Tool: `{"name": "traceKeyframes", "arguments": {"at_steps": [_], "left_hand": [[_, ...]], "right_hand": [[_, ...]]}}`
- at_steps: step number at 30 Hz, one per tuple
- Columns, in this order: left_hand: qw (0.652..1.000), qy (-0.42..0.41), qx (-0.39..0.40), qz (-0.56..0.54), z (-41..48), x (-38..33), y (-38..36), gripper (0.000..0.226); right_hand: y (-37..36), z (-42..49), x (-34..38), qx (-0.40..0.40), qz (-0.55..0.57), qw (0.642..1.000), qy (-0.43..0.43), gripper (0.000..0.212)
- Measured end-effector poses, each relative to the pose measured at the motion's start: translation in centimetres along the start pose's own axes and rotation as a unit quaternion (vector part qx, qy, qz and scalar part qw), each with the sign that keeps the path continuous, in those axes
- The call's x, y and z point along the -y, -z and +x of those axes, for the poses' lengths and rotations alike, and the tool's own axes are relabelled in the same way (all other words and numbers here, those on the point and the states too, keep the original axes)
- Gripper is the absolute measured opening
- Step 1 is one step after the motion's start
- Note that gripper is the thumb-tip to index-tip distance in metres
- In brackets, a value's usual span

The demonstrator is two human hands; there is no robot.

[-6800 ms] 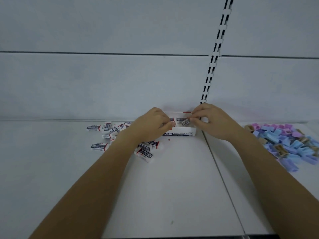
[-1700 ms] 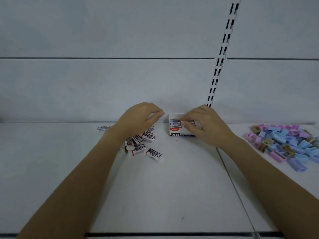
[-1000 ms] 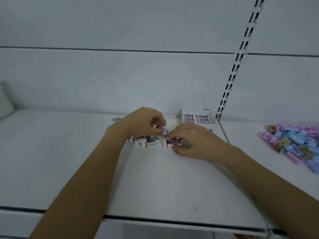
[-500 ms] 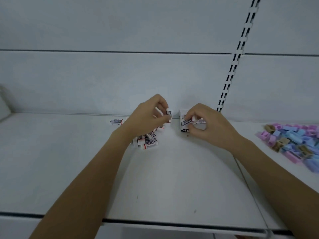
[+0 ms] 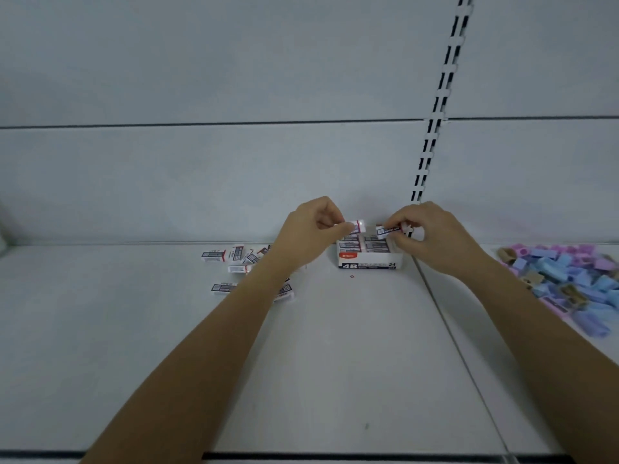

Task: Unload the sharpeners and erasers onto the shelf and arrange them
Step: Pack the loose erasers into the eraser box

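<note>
1. Farthest left, a scatter of loose erasers (image 5: 231, 262) lies on the white shelf (image 5: 335, 363); they are white blocks in dark printed sleeves, flat and at mixed angles, some touching; the left forearm hides part of the scatter.
2. Next, the left hand (image 5: 308, 236) is raised just left of the eraser box; its fingers are curled, and thumb and fingertips pinch the left-held eraser (image 5: 357, 226) by one end; the free end pokes out to the right of the grip, over the box's left rear part.
3. Below and between the hands, the eraser box (image 5: 366, 261) sits open-topped near the back wall (image 5: 201, 182); its front is printed "4B" and "24"; sleeved erasers lie flat in rows inside; a small red scrap (image 5: 351, 276) lies on the shelf just in front of it.
4. Then the right-held eraser (image 5: 388, 230) hangs above the box's right half, roughly level, a small gap apart from the other held eraser; the right hand (image 5: 432, 239) pinches it at its right end between thumb and curled fingers, so most of it sticks out left of the grip.
5. Behind that hand, a slotted upright (image 5: 435, 112) climbs the wall.
6. Far right, the sharpeners (image 5: 566, 279) lie heaped on the shelf, blue, purple, pink and tan, well apart from the box.
</note>
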State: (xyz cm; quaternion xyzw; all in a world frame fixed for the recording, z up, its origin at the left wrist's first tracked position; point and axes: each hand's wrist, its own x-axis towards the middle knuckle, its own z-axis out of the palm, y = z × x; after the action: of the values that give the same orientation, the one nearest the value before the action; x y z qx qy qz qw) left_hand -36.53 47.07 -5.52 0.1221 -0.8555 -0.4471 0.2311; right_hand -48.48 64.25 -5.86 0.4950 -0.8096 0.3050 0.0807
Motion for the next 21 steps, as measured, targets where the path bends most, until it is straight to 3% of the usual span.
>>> {"name": "traceKeyframes", "arguments": {"at_steps": [9, 15, 21], "left_hand": [[0.985, -0.023, 0.11, 0.128, 1.6, 0.5, -1.6, 0.01], [0.984, -0.038, 0.105, 0.136, 1.2, 1.4, -1.6, 0.015], [0.953, -0.084, 0.117, 0.267, 0.2, 1.0, -1.3, 0.033]], "right_hand": [[0.2, 0.0, 0.1, 0.062, 0.011, 0.998, 0.015, 0.017], [-0.1, 0.0, 0.0, 0.104, 0.008, 0.995, 0.007, 0.02], [-0.7, 0.2, -0.6, 0.123, 0.021, 0.992, 0.023, 0.022]]}}
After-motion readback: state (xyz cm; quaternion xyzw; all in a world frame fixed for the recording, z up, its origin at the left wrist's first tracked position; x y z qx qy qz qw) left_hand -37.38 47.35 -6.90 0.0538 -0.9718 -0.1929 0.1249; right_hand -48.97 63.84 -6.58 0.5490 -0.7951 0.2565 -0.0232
